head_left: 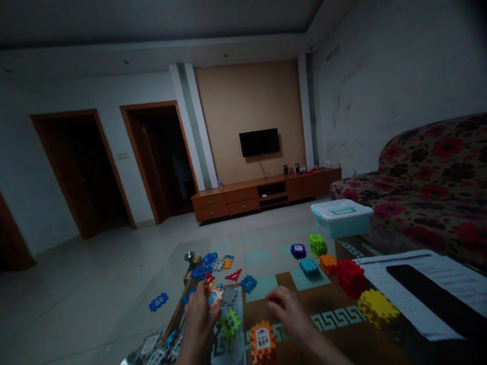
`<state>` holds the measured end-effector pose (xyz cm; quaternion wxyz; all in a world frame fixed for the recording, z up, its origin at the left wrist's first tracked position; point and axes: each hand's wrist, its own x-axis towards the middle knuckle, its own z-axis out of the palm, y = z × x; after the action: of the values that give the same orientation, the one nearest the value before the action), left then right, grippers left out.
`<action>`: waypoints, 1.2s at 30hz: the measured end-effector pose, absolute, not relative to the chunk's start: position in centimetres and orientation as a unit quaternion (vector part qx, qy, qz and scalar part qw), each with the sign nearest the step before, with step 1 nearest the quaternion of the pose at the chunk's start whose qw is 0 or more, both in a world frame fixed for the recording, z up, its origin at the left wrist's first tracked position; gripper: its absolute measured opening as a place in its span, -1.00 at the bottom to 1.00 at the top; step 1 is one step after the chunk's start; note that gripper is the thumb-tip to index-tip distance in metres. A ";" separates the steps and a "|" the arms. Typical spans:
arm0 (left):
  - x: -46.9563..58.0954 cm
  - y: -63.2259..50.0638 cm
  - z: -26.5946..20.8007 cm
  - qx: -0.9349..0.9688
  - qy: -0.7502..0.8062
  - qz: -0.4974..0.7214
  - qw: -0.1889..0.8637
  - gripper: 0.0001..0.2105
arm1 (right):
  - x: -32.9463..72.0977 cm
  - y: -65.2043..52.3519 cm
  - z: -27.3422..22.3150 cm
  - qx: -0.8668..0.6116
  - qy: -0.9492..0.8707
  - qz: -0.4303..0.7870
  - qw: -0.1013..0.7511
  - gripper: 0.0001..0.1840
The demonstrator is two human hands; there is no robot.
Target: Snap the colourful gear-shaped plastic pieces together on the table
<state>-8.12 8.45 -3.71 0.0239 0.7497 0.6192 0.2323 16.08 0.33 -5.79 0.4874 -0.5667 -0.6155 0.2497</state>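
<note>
Gear-edged plastic tiles in many colours lie on a glass-topped table. My left hand (198,317) is closed at the left side, its fingers gripping a light orange tile (216,295) with a white printed label. Just right of it my right hand (288,307) hovers over the table, fingers curled together, with nothing visible in them. Between the hands are a grey tile (229,297) and a lime green tile (230,323). Nearer to me stands an orange stack of tiles (262,342). A blue tile (249,283) and a red tile (233,275) lie beyond.
Stacks in purple (298,250), green (317,244), light blue (309,267), red (350,278) and yellow (377,307) stand to the right. A lidded teal box (342,218) is behind them. Papers (422,314) carry a black phone-like object (437,299). Grey tiles (152,347) sit front left.
</note>
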 end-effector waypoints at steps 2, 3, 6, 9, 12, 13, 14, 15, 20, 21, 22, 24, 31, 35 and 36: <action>-6.0 6.4 -4.1 0.813 0.517 0.258 0.076 -0.51 | 16.4 0.6 -6.0 -0.575 -0.611 0.250 0.483 -0.83; -5.0 5.2 -4.5 0.830 0.480 0.268 0.095 -0.51 | 16.4 0.6 -6.1 -0.576 -0.610 0.252 0.482 -0.83; -2.6 2.2 -5.4 0.852 0.432 0.268 0.126 -0.45 | 16.2 0.4 -6.0 -0.570 -0.613 0.257 0.483 -0.82; -1.3 0.7 -4.6 0.866 0.437 0.196 0.146 -0.40 | 16.0 0.0 -5.9 -0.572 -0.614 0.261 0.478 -0.79; -0.7 0.3 -2.9 0.867 0.465 0.095 0.152 -0.35 | 15.9 -0.2 -5.9 -0.573 -0.614 0.260 0.476 -0.76; -0.5 0.3 -2.4 0.864 0.476 0.065 0.151 -0.31 | 16.0 -0.2 -6.0 -0.575 -0.615 0.256 0.475 -0.75; -0.3 0.2 -2.0 0.859 0.487 0.040 0.152 -0.25 | 16.1 -0.2 -6.1 -0.581 -0.616 0.252 0.468 -0.73; -0.1 0.2 -1.8 0.854 0.497 0.021 0.152 -0.18 | 16.2 -0.3 -6.1 -0.593 -0.619 0.247 0.453 -0.71; 0.6 0.6 -2.3 0.840 0.510 0.018 0.184 -0.01 | 16.4 -0.8 -5.9 -0.685 -0.645 0.198 0.276 -0.63; 0.6 0.9 -2.7 0.839 0.506 0.025 0.200 -0.01 | 16.4 -1.0 -5.8 -0.694 -0.647 0.192 0.252 -0.62; 0.5 1.2 -3.1 0.838 0.498 0.033 0.219 -0.02 | 16.3 -1.2 -5.7 -0.698 -0.649 0.190 0.235 -0.63; 0.4 1.8 -4.1 0.843 0.473 0.054 0.250 -0.06 | 16.1 -1.7 -5.5 -0.700 -0.658 0.187 0.204 -0.67; 0.7 1.5 -4.0 0.867 0.452 0.045 0.204 -0.12 | 15.0 -2.0 -5.2 -0.701 -0.683 0.162 0.127 -0.67; 0.8 1.0 -3.1 0.868 0.453 0.035 0.202 -0.20 | 15.0 -1.7 -5.2 -0.716 -0.675 0.147 0.101 -0.67; 0.8 1.0 -3.1 0.869 0.449 0.030 0.206 -0.28 | 15.0 -1.8 -5.1 -0.720 -0.672 0.144 0.098 -0.66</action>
<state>0.85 0.95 -3.13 0.2056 0.8690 0.4491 0.0296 15.00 -1.78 -5.11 0.0984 -0.7197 -0.6720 0.1438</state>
